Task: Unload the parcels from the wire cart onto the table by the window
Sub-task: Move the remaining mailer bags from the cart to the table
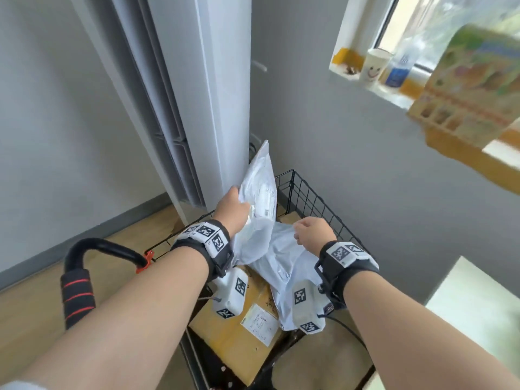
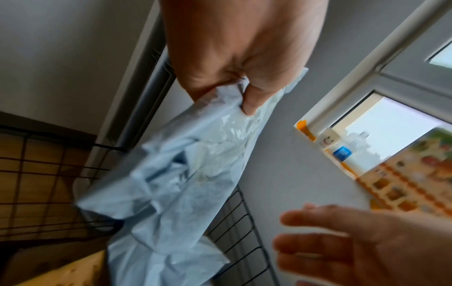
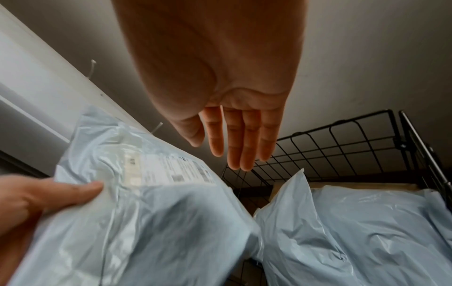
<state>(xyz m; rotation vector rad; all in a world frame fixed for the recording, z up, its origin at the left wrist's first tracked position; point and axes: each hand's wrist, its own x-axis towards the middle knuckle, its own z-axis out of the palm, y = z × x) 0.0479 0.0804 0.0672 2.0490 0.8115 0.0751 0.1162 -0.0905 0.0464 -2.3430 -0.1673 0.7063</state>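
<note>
My left hand (image 1: 232, 205) grips a pale plastic mailer parcel (image 1: 260, 178) by its side, with the thumb on the face near its white label. The parcel stands almost upright above the black wire cart (image 1: 312, 197). In the left wrist view the fingers (image 2: 249, 100) are curled into the crumpled plastic of this held parcel (image 2: 183, 174). My right hand (image 1: 311, 230) hovers with straight fingers (image 3: 234, 147), holding nothing, over a second pale mailer (image 1: 284, 266) that lies in the cart. That second mailer (image 3: 354, 232) rests on brown cardboard boxes (image 1: 239, 330).
A table with a patterned orange cloth (image 1: 467, 108) stands at the upper right below the window. A paper cup (image 1: 374, 67) and a water bottle (image 1: 399, 70) sit on the sill. A tall white air conditioner (image 1: 202, 94) stands behind the cart. The cart's padded handle (image 1: 77, 294) is at left.
</note>
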